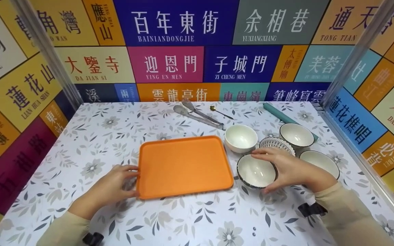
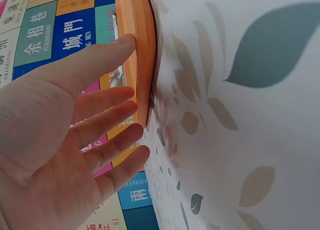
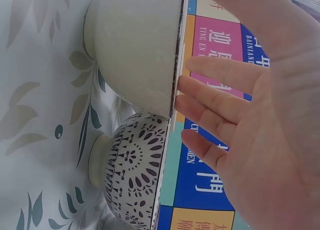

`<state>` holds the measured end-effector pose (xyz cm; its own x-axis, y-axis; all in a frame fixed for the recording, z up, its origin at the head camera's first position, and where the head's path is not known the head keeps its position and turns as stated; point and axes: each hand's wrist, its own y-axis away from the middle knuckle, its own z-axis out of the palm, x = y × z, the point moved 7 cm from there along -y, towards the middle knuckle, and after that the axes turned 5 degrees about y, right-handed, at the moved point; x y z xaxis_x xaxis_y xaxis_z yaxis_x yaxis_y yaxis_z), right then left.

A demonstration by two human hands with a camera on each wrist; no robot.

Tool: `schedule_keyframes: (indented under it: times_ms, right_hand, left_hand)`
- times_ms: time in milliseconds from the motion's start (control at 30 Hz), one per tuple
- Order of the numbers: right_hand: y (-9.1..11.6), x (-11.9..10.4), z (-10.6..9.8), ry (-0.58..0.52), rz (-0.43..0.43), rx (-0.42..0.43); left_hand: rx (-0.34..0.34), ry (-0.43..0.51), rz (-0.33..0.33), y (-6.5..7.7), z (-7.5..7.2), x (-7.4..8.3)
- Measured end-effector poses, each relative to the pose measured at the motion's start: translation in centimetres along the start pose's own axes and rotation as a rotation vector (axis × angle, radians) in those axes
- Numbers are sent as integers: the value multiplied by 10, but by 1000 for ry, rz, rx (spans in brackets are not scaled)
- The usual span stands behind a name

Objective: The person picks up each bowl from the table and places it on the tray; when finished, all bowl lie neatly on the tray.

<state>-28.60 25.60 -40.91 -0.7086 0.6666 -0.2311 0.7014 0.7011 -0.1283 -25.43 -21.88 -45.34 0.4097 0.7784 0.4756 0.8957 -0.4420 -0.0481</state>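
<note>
An orange tray (image 1: 183,165) lies flat in the middle of the floral table (image 1: 115,136). My left hand (image 1: 133,181) rests against its left edge; in the left wrist view the straight fingers (image 2: 112,115) and thumb touch the tray rim (image 2: 136,39). My right hand (image 1: 262,172) cups the right side of a white bowl with a dark rim (image 1: 253,171), just right of the tray. In the right wrist view the relaxed fingers (image 3: 205,112) lie at that bowl's rim (image 3: 135,49), with a patterned bowl (image 3: 132,180) behind it.
Four more bowls stand nearby: a white one (image 1: 240,137), the patterned one (image 1: 277,143), and two at the right (image 1: 297,135) (image 1: 320,160). Tongs (image 1: 197,114), a small spoon (image 1: 221,112) and a teal roll (image 1: 280,114) lie at the back. Printed walls enclose three sides.
</note>
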Motion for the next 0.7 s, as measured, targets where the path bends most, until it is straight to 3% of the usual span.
schedule_keyframes:
  times_ms: [233,467,700]
  right_hand:
    - [-6,1,-1,-13,-41,27]
    - [-6,7,8,-80,18,40]
    - [-7,4,11,-114,21,89]
  left_hand:
    - [9,15,-36,-1,-1,-2]
    - [23,19,-33,-1,-1,-3]
    - [3,10,-75,-2,-2,-9]
